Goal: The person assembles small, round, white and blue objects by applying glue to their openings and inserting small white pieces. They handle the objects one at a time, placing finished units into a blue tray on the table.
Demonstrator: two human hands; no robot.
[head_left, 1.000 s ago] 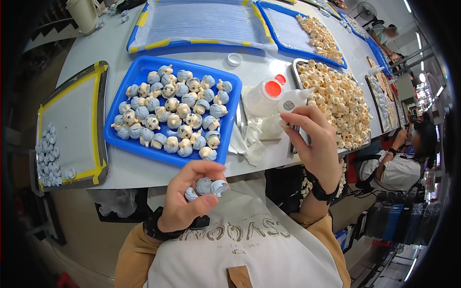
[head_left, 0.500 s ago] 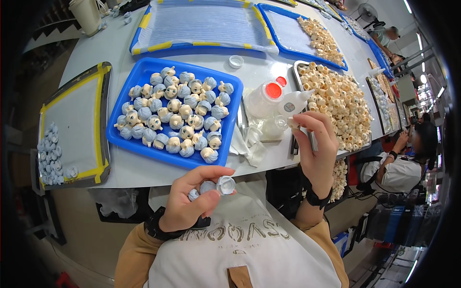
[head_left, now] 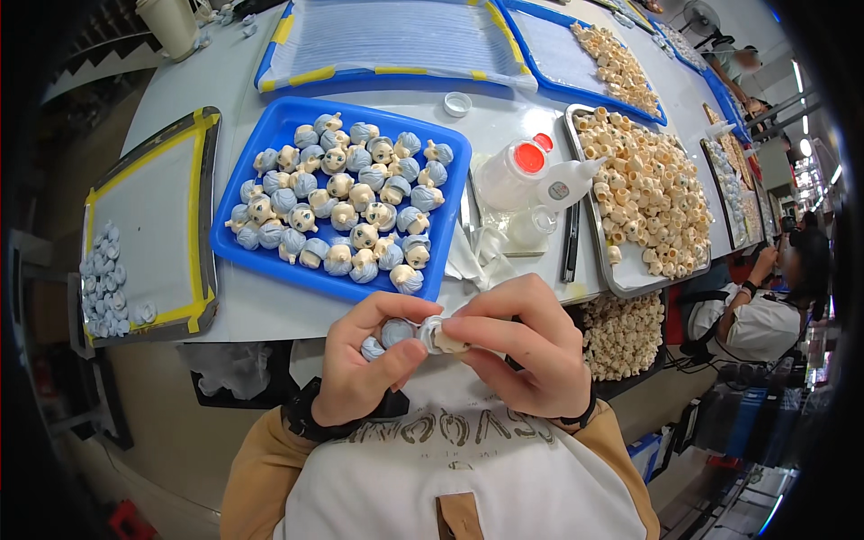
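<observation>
Hands meet just below the near edge of the blue tray [head_left: 454,236], close to the person's chest. The left hand [head_left: 360,364] cups a few pale blue hair-shaped pieces [head_left: 389,335] in its curled fingers, thumb and forefinger pinched toward the right hand. The right hand [head_left: 522,351] has its fingers closed narrowly around a small cream doll head [head_left: 441,338], which sits between the two thumbs, touching the blue pieces. Inside the blue tray lie many doll heads with blue hair [head_left: 346,193], packed close together. Right of the tray stand a white bottle with a red cap [head_left: 508,175] and a smaller squeeze bottle [head_left: 562,187], and beyond them a metal tray [head_left: 601,261] heaped with bare cream heads [head_left: 643,189]. Left of the blue tray sits a tray edged in yellow tape [head_left: 200,225], with a cluster of blue pieces at its far left side.
</observation>
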